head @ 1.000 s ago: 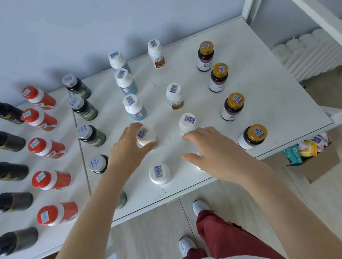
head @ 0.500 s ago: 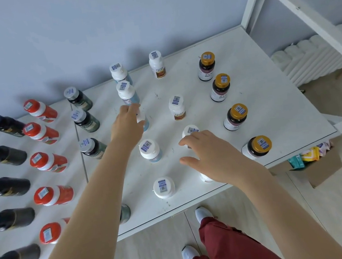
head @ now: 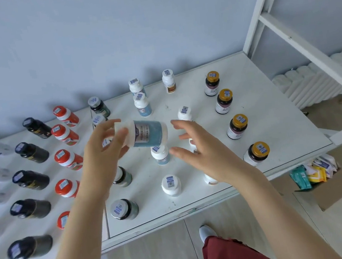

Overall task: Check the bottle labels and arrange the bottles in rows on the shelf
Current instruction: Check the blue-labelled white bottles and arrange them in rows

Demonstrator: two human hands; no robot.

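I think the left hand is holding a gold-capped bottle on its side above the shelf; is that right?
Not quite. The head view shows that the bottle in the left hand has a white cap and a blue label; the gold-capped bottles stand in a row further right. The rest is right: it lies on its side above the shelf.

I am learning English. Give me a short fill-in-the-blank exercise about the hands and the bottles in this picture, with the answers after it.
1. The left hand grips a blue-labelled bottle whose cap is ____.
2. The right hand is open and holds ____.
3. The row of gold-capped bottles at the right has ____ bottles.
4. The cardboard box with packets stands on the ____.

Missing words: white; nothing; four; floor.
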